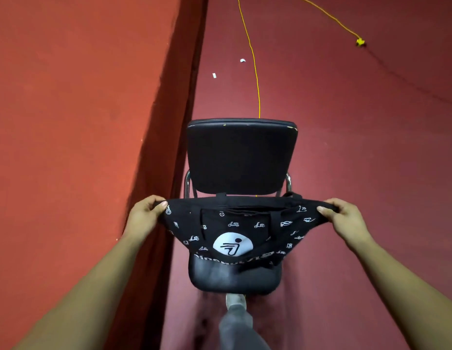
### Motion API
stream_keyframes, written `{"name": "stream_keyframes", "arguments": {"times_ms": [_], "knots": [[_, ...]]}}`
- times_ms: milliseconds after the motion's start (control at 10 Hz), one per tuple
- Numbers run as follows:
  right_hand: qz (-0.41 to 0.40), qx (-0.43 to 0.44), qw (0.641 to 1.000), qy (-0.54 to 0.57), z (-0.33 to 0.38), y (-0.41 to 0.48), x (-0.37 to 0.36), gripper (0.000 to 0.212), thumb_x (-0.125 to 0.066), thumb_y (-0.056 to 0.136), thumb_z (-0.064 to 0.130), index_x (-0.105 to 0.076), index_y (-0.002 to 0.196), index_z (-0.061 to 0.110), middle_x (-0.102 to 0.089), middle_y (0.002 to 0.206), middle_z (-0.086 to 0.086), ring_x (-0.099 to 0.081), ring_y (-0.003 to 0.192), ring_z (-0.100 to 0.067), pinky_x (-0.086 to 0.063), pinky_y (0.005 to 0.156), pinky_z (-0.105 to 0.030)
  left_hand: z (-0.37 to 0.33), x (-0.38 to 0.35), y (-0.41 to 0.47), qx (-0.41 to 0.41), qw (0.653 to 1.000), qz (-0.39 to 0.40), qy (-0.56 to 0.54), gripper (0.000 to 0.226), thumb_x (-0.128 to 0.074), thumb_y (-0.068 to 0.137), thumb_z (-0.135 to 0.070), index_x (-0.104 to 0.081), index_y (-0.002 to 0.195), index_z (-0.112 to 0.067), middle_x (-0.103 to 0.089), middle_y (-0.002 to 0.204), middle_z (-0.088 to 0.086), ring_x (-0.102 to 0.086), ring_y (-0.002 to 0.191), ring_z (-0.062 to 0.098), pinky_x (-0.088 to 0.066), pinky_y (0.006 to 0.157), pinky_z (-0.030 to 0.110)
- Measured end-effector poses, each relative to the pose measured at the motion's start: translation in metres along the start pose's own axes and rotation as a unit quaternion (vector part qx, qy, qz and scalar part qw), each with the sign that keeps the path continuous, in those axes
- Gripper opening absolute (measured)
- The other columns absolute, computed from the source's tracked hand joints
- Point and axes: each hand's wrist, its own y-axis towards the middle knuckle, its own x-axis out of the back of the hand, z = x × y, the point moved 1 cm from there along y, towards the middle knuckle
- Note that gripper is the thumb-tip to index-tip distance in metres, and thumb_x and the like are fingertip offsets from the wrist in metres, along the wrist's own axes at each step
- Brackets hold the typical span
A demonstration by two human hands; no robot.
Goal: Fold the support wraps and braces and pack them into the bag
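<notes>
Both hands, left hand (pixel 144 215) and right hand (pixel 346 218), are pinching the bag (pixel 232 231) corners, each grip stretching its mouth open over the chair (pixel 235 276) (likely for packing).

A black padded chair (pixel 241 157) stands directly beyond and beneath the grip, with its seat (pixel 232 276) below the grip line and chrome tubing (pixel 186 183) at the backrest's sides. A red wall (pixel 81 109) occupies the area left of the grip, and dark red floor (pixel 346 147) extends to the right and beyond. Well beyond the grip, a yellow cord (pixel 255 72) runs down behind the backrest, two white scraps (pixel 214 75) lie just left of it, and a yellow connector (pixel 360 42) sits far to the right.
</notes>
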Motion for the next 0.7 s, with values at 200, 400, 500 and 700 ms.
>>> {"name": "stream_keyframes", "arguments": {"times_ms": [200,400,500,700], "knots": [[0.007,-0.023,1.0,-0.001,-0.026,0.089,-0.034,0.012,-0.066,0.089,0.001,-0.065,0.079,0.006,-0.06,0.064,-0.002,-0.052,0.051,-0.003,-0.04,0.051,-0.01,0.019,-0.041,0.091,-0.001,0.999,-0.017,0.051,0.02,-0.063,0.094,-0.006,-0.066,0.079,-0.019,-0.066,0.075,-0.001,-0.055,0.07,0.012,-0.045,0.066,0.016],[-0.043,-0.026,0.999,0.009,-0.048,0.163,-0.088,0.007,-0.065,0.091,0.008,-0.064,0.084,0.011,-0.061,0.073,0.001,-0.051,0.065,-0.013,-0.043,0.06,-0.025,0.05,-0.075,0.152,-0.012,0.995,-0.086,0.057,0.007,-0.065,0.094,-0.015,-0.069,0.097,-0.02,-0.068,0.089,-0.001,-0.058,0.081,0.006,-0.042,0.07,0.009],[-0.046,-0.017,0.999,0.001,-0.047,0.176,-0.094,0.004,-0.066,0.09,0.008,-0.064,0.087,0.01,-0.062,0.074,0.001,-0.053,0.068,-0.015,-0.044,0.062,-0.026,0.054,-0.08,0.163,-0.008,0.994,-0.087,0.058,0.007,-0.066,0.094,-0.02,-0.067,0.098,-0.026,-0.069,0.092,-0.004,-0.061,0.09,0.011,-0.043,0.079,0.022],[-0.007,-0.026,0.999,-0.045,-0.039,0.165,-0.093,0.035,-0.068,0.09,0.009,-0.057,0.123,0.008,-0.062,0.109,-0.005,-0.057,0.097,-0.02,-0.045,0.089,-0.03,0.054,-0.068,0.155,0.025,0.998,-0.057,0.03,0.022,-0.07,0.092,-0.032,-0.063,0.113,-0.026,-0.069,0.106,-0.004,-0.063,0.099,0.014,-0.048,0.092,0.029]]}}
